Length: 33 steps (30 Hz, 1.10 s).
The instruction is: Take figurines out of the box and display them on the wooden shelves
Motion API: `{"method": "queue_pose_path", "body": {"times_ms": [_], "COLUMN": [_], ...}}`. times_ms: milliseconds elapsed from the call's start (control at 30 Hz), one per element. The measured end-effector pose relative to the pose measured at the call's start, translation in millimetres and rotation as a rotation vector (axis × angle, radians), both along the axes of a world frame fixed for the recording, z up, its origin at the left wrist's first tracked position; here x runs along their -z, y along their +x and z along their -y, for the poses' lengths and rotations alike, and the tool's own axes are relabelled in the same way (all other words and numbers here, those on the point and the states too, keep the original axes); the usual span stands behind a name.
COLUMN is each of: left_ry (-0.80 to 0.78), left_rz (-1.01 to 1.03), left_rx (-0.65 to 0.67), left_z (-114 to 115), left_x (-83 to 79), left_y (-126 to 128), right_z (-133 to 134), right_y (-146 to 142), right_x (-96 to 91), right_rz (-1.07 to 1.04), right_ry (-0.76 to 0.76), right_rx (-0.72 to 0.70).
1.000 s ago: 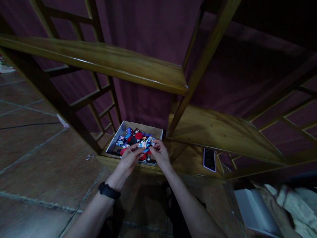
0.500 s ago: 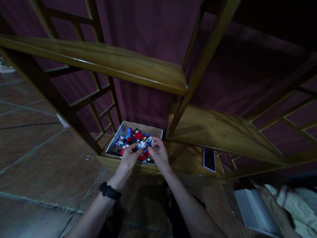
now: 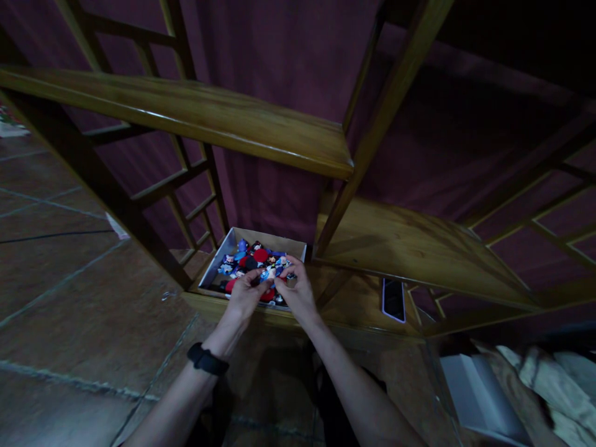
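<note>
A shallow cardboard box (image 3: 223, 249) sits on the lowest wooden shelf and is filled with several small colourful figurines (image 3: 251, 257) in blue, red and black. My left hand (image 3: 244, 297), with a black band on its wrist, and my right hand (image 3: 295, 290) meet over the box's near edge. Both hands have their fingers curled together around a small blue and white figurine (image 3: 269, 273) held between them.
A wooden shelf unit with slanted posts stands before a dark purple curtain; its upper board (image 3: 186, 112) overhangs the box. A phone (image 3: 393, 299) lies on the lowest shelf to the right. Tiled floor spreads left. Pale cloth and a white box (image 3: 484, 391) lie at lower right.
Both hands have shifted slightly forward over the box and drawn closer together around the small figurine. The box and the phone have not moved.
</note>
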<state>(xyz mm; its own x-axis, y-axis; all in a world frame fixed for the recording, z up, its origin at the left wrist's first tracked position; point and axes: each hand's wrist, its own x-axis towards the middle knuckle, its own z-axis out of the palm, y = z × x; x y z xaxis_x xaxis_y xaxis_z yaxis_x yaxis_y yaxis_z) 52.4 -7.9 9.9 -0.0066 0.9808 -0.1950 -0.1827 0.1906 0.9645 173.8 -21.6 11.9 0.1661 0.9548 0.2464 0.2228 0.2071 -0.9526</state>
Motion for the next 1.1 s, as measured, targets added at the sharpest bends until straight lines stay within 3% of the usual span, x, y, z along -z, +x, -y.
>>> {"method": "queue_pose_path", "body": {"times_ms": [500,667,867,1100], "left_ry": [0.029,-0.042,-0.09,-0.068], "left_rz": [-0.034,0.074,0.177,0.091], "left_rx": [0.018,0.024,0.057,0.029], "left_z": [0,0,-2,-1], "left_x": [-3.6,-2.0,0.4,0.7], "left_y": [-1,-2,-2,-2], "right_z": [-1,-4,-3,0], "right_y": [4,6,5,5], "right_x": [-0.3,7.3,7.8,7.5], "right_rz": [0.013,0.024,0.091,0.171], "right_ry": [0.002,-0.082,-0.052,-0.013], "right_rx": [-0.02,-0.008,-0.018,-0.061]}}
